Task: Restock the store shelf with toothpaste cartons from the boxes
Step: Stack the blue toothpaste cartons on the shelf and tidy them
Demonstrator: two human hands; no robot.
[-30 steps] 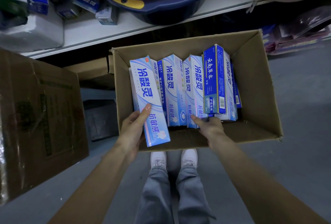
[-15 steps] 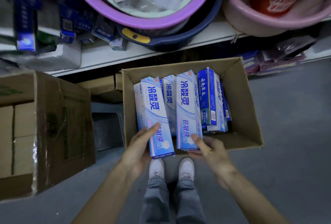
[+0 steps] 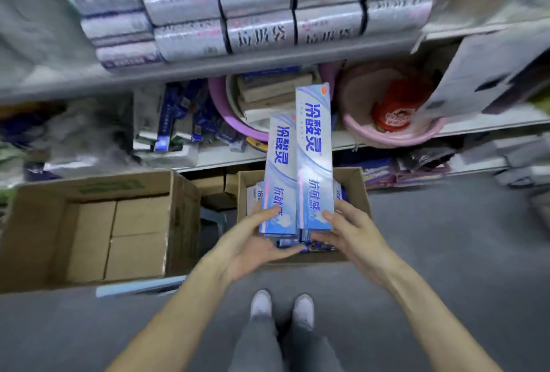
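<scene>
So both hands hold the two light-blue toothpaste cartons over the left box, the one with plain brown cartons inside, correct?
Wrong box. The head view shows the left hand and right hand holding the two light-blue toothpaste cartons over the right box, which holds more toothpaste. The box with plain brown cartons sits apart, further left.

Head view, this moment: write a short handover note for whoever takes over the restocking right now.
Left hand and right hand: each grips the near end of a bundle of toothpaste cartons, held above the open box.
More of them lie in that box.
Done: bundle is out of the box.
Left: set it on the shelf, then clear the rest.
A second box stands to the left.
</scene>
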